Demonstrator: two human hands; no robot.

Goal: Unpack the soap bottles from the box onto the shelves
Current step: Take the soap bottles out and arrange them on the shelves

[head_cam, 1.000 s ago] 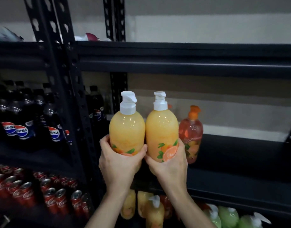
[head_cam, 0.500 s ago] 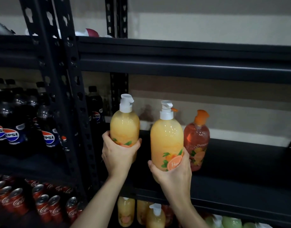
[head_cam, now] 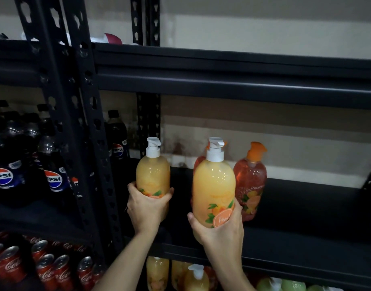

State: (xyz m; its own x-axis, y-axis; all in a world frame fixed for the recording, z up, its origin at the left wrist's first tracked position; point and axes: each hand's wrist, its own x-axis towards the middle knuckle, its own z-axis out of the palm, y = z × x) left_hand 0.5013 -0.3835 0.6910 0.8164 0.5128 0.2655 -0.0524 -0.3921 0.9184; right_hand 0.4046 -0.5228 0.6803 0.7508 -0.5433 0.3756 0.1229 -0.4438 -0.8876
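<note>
My left hand (head_cam: 147,206) grips the base of a yellow peach soap bottle (head_cam: 152,175) with a white pump, upright over the left end of the black middle shelf (head_cam: 295,208). My right hand (head_cam: 219,227) holds a second yellow peach soap bottle (head_cam: 213,185) by its lower part, nearer the camera. Behind it stand an orange soap bottle (head_cam: 251,181) with an orange pump and another orange one (head_cam: 198,164), mostly hidden. Whether either held bottle touches the shelf I cannot tell.
Black steel uprights (head_cam: 84,131) divide this bay from Pepsi bottles (head_cam: 54,164) on the left and Coca-Cola cans (head_cam: 44,267) below them. The shelf beam above (head_cam: 233,85) hangs low. More yellow bottles (head_cam: 176,274) and green bottles (head_cam: 289,285) stand on the shelf underneath.
Both hands have carried their bottles forward into the shelf bay and apart from each other; the left bottle has gone deeper and leftward, the right one stays nearer the front.
</note>
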